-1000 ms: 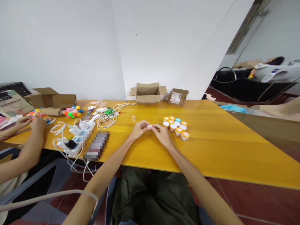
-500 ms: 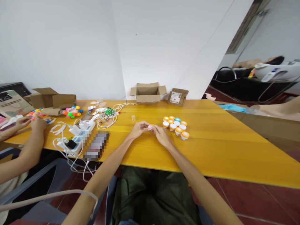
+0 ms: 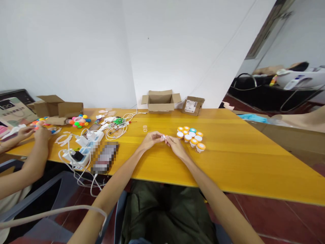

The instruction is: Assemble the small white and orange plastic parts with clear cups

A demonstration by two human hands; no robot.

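Observation:
My left hand and my right hand meet over the yellow table, fingers pinched together on a small white piece held between them. I cannot make out what the piece is. Just right of my right hand stands a cluster of several small jars, most with orange lids, one teal. A tiny clear cup sits on the table beyond my left hand.
An open cardboard box and a smaller labelled box stand at the far edge. A power strip with white cables and a phone lie left. Another person's hands work near colourful beads at far left.
My right hand has shifted slightly left and closer to my left hand; the white piece stays pinched between them. The other person's hands barely moved.

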